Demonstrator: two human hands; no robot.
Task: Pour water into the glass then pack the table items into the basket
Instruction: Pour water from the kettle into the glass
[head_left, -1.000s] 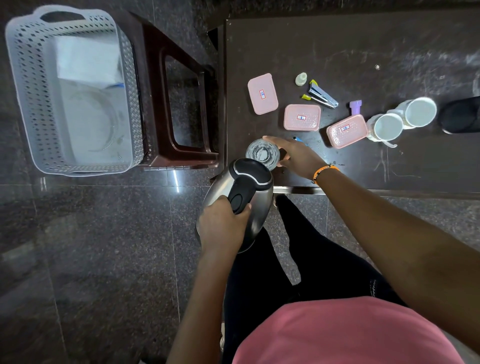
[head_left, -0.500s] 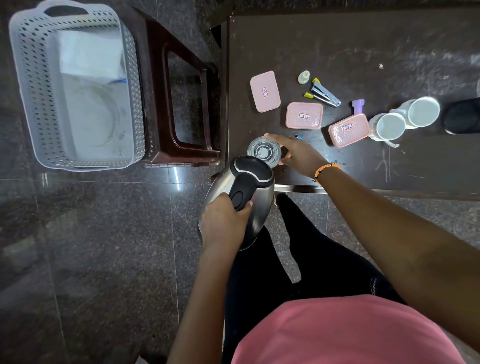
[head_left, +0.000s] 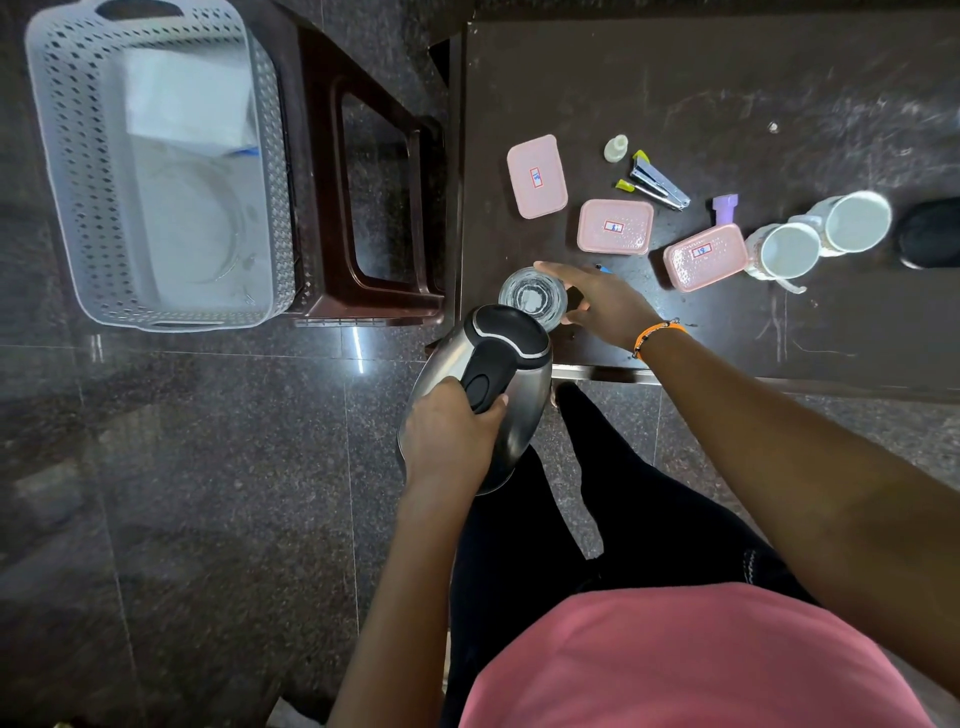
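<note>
Since the earlier frame our left hand (head_left: 452, 431), gripping the kettle (head_left: 483, 395) handle, had tipped the spout nearer the glass (head_left: 532, 299). Our right hand (head_left: 605, 306) cupped the glass at the table (head_left: 727, 93) edge; flow possibly started. Boxes, mugs and stapler (head_left: 657, 182) remained unpacked; basket (head_left: 67, 208) sat well apart.

A dark scratched table (head_left: 727, 78) carries a glass (head_left: 530, 299) at its near left edge; beyond the glass lie three pink lidded boxes (head_left: 615, 227), a stapler (head_left: 657, 182), a small cap (head_left: 616, 147) and two white mugs (head_left: 821, 236)
</note>
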